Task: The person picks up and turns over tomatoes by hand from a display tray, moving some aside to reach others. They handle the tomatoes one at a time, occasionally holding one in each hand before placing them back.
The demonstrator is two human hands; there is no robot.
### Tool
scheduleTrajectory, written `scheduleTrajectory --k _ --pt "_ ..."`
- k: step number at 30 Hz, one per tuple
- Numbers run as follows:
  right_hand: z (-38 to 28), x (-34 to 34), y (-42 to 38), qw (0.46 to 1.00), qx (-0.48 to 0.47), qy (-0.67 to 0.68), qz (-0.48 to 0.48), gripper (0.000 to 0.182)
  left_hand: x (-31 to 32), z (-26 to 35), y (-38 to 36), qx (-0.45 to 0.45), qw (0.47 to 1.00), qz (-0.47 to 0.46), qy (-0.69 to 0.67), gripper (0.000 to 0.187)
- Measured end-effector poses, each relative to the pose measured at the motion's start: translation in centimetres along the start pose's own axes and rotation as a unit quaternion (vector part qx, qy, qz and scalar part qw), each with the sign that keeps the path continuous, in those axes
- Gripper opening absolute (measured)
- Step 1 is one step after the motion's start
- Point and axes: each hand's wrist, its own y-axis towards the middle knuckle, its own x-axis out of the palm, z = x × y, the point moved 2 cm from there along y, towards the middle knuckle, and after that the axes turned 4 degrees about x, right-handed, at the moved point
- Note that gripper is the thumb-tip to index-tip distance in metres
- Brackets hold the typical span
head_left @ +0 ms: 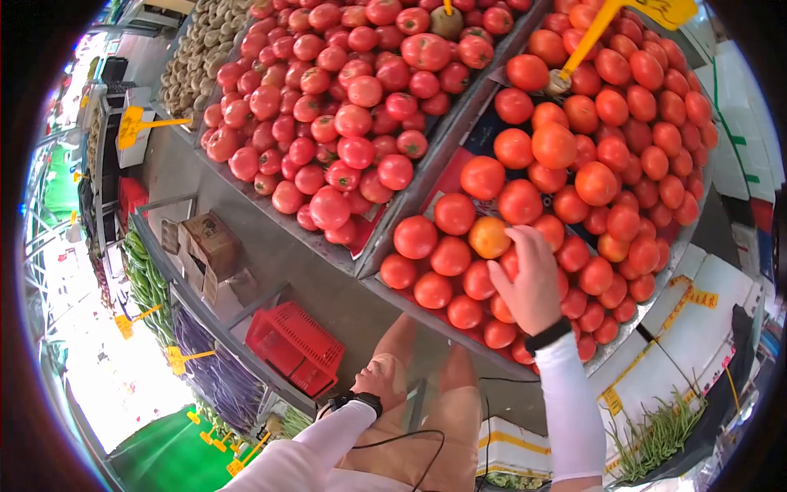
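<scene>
My right hand (531,283), with a black band at the wrist, reaches over a bin of red tomatoes (596,183). Its thumb and fingers are apart, and the index fingertip is right at the edge of an orange-yellow tomato (489,237). A red tomato (509,262) shows partly in the gap between thumb and index finger. My left hand (381,380) is low in front of my legs, fingers curled in, with nothing visible in it. A dark band circles that wrist, and a thin black cable (426,432) hangs nearby.
Pinkish tomatoes (352,120) fill the neighbouring bin, past a grey divider (447,148). A yellow price tag (594,37) stands among the red ones. Left are a red basket (299,344), a cardboard box (211,246) and a rack of eggplants (215,365). White boxes (656,348) stand at right.
</scene>
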Motion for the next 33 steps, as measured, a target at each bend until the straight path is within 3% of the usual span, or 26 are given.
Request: scheduleTrajectory --k 2,8,17,29,33 --pt "-1.7 2.7 2.1 1.0 -0.019 0.004 -0.012 0.055 -0.2 -0.4 -0.1 0.004 1.0 0.003 -0.006 0.104" --pt "-5.8 7.5 4.4 0.984 -0.075 -0.15 -0.067 0.06 0.7 -1.3 -0.2 0.016 1.0 0.012 -0.02 0.106" --pt "-4.2 8.6 7.0 0.945 -0.085 -0.305 -0.084 0.073 0.6 -2.0 0.2 0.023 0.998 0.006 -0.055 0.103" --pt "-4.0 8.3 8.2 0.961 -0.141 -0.216 -0.101 0.067 -0.4 -2.4 0.6 0.03 0.998 0.018 -0.053 0.101" --pt "-4.3 5.8 7.8 0.98 -0.115 -0.159 -0.044 0.058 -0.4 -2.5 0.5 0.03 0.998 0.008 -0.046 0.099"
